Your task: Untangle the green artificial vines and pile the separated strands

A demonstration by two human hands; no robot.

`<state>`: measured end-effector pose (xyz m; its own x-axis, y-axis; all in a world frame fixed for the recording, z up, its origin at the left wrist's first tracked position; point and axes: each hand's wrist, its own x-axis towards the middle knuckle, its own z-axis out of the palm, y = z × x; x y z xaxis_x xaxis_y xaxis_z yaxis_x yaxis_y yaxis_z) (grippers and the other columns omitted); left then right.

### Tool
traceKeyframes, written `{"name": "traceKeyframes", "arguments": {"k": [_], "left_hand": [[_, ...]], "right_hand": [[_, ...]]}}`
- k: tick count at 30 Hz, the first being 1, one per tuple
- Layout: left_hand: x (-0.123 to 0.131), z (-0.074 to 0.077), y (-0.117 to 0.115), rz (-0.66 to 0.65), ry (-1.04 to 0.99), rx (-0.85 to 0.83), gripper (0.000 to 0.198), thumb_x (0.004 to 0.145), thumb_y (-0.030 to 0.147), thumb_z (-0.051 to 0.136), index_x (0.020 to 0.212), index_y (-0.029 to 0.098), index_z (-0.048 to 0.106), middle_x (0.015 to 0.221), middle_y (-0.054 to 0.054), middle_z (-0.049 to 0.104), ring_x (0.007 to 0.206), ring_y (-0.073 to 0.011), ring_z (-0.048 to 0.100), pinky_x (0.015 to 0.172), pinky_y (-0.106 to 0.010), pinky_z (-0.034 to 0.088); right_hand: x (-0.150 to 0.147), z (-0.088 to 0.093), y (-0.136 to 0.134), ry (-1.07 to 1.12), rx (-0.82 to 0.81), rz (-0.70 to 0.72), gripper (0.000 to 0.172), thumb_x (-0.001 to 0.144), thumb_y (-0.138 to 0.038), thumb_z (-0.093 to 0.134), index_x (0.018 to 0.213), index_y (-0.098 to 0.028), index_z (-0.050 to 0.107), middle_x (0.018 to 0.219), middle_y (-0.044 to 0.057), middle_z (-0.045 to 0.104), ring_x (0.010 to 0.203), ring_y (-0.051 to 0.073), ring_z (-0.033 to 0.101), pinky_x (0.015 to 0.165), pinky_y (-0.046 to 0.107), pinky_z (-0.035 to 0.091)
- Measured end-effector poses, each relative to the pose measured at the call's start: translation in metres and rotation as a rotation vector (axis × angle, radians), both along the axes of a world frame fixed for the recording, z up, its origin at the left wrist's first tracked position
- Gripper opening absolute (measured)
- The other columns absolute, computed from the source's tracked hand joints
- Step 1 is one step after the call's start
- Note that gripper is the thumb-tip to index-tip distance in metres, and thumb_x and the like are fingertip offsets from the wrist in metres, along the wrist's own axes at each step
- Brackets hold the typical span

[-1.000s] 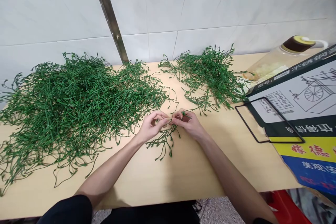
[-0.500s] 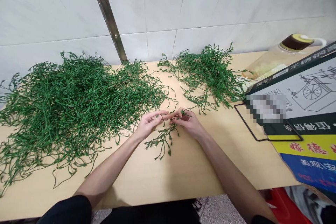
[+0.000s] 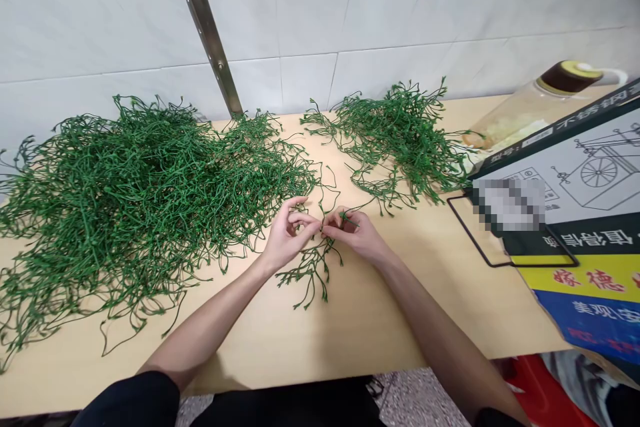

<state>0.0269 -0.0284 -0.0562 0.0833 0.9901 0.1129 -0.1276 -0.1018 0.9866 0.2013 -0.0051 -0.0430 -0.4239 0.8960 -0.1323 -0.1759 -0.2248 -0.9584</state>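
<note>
Thin green artificial plant stems with small branched tips are what I handle. My left hand [image 3: 286, 240] pinches thumb and forefinger together at the middle of the table, against the fingertips of my right hand [image 3: 361, 237]. Between them they grip a green stem, mostly hidden by the fingers; one green tip shows over the right fingers. Just below the hands a small sprig [image 3: 311, 272] spreads over the tabletop. A big tangled pile of green stems [image 3: 150, 193] lies to the left, and a smaller pile [image 3: 407, 140] lies beyond my right hand.
The pale wooden table [image 3: 280, 347] meets a tiled wall [image 3: 310, 7], where a metal bracket [image 3: 213, 43] stands. At right are a clear bottle [image 3: 525, 107] with a dark cap, a printed cardboard box [image 3: 600, 213] and a black wire frame [image 3: 530, 266]. Something red [image 3: 537, 393] shows below the table edge.
My left fingers have shifted from lying along the right fingers to a thumb-and-forefinger pinch, the other fingers lifted and curled. The right hand stays nearly in place, and the view tilts slightly.
</note>
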Motion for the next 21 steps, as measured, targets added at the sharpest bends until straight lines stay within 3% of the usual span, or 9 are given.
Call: {"name": "traceKeyframes", "arguments": {"k": [5,10,13,18,21], "left_hand": [[-0.0006,-0.0012,0.0006,0.016,0.061,0.055,0.036,0.083,0.032,0.073,0.106,0.020,0.047,0.083,-0.002,0.071,0.072,-0.0105,0.062,0.069,-0.023,0.047],[-0.0044,-0.0019,0.0010,-0.026,0.265,0.310,0.014,0.092,0.022,0.058,0.105,0.018,0.061,0.097,-0.008,0.070,0.084,-0.0131,0.064,0.076,-0.027,0.051],[-0.0067,-0.0014,0.0016,-0.061,0.461,0.479,0.025,0.095,0.016,0.052,0.116,0.019,0.066,0.102,-0.009,0.070,0.093,-0.0151,0.064,0.082,-0.029,0.052],[-0.0074,-0.0039,0.0011,-0.043,0.583,0.596,0.051,0.095,0.016,0.053,0.145,0.026,0.045,0.108,-0.007,0.068,0.098,-0.0150,0.062,0.088,-0.029,0.052],[-0.0071,-0.0032,-0.0003,-0.069,0.663,0.625,0.049,0.097,0.015,0.049,0.144,0.028,0.045,0.108,-0.007,0.065,0.097,-0.0152,0.059,0.086,-0.029,0.052]], "right_hand": [[0.0013,-0.0015,-0.0005,-0.016,0.003,0.015,0.047,0.068,-0.037,0.085,0.065,-0.021,0.041,0.077,-0.001,0.064,0.073,0.014,0.063,0.080,0.033,0.050],[0.0016,-0.0022,-0.0001,0.000,0.001,-0.005,0.046,0.068,-0.037,0.085,0.065,-0.021,0.041,0.075,-0.002,0.063,0.072,0.014,0.062,0.080,0.033,0.051],[0.0020,-0.0034,0.0007,0.006,-0.009,-0.032,0.046,0.067,-0.038,0.086,0.064,-0.021,0.043,0.073,-0.002,0.061,0.072,0.013,0.059,0.078,0.031,0.051],[0.0023,-0.0057,0.0016,0.027,-0.020,-0.045,0.047,0.065,-0.038,0.087,0.063,-0.021,0.043,0.073,-0.002,0.060,0.072,0.012,0.057,0.077,0.029,0.051],[0.0021,-0.0059,0.0019,0.017,-0.014,-0.058,0.047,0.064,-0.039,0.087,0.063,-0.022,0.043,0.071,-0.003,0.058,0.070,0.012,0.056,0.075,0.029,0.052]]}}
